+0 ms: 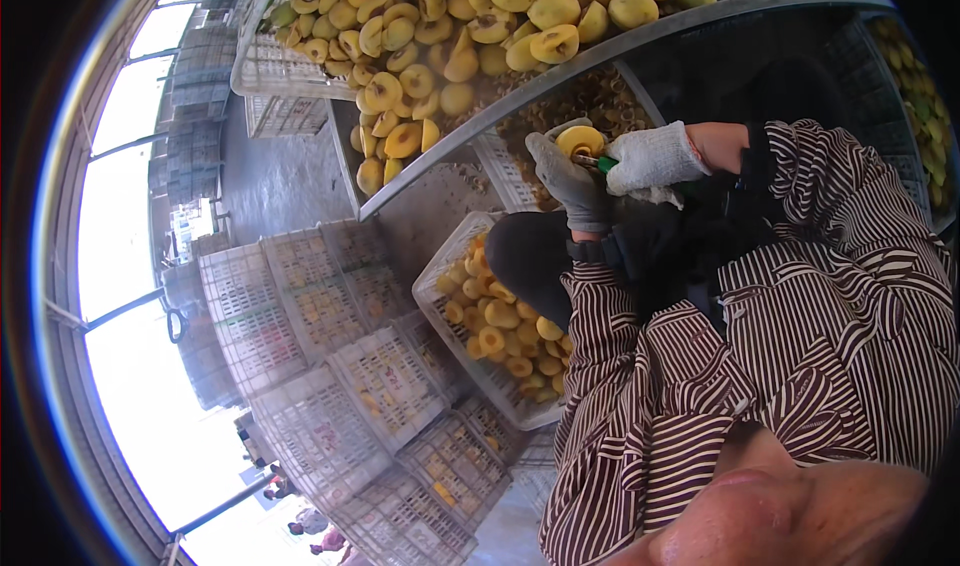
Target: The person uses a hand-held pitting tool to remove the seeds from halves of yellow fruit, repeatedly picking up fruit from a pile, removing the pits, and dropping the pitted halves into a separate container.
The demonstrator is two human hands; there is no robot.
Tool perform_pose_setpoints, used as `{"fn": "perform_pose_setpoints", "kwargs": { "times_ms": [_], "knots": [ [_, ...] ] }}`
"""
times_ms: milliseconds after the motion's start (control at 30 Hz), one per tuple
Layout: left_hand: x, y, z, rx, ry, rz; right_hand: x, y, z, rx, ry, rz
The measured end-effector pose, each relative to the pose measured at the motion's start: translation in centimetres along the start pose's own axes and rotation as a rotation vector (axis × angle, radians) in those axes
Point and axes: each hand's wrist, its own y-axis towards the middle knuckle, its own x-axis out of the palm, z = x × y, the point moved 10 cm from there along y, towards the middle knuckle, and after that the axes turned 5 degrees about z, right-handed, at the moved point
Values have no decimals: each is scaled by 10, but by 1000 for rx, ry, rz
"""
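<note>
- The yellow fruit half point(580, 140) sits in the gloved left grip point(571, 188), cut face showing, well below the rim of the counter point(545, 84).
- The left grip is pinched round the fruit; cradling it from beneath, without squeezing, should spare the flesh.
- The right grip point(650, 158), gloved as well, is closed round a green-handled tool point(606, 164) whose working end meets the fruit near its middle; the tip's exact shape is too small to tell.
- Short, controlled strokes at the centre seem best, the tool steered by the wrist and the fruit turned to meet it.
- The left fingers would be safer kept behind the edge, out of the tool's line, since a slip could go through the glove.
- Working above the brown scraps point(615, 96) lets bits fall there, away from the white crate point(447, 249) of fruit halves.
</note>
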Motion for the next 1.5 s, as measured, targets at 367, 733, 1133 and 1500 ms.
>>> {"fn": "perform_pose_setpoints", "kwargs": {
  "times_ms": [367,733,1133,1500],
  "knots": [
    [12,6,-45,-31,105,-155,-7,0,9,89,203,-52],
    [19,19,-28,-179,-258,-144,-24,13,-17,-59,-159,-75],
    [-29,39,7,197,251,43,-62,10,-30,-102,-1069,431],
    [-12,19,-5,467,765,-106,-21,20,-68,-447,-877,505]
  ]
}}
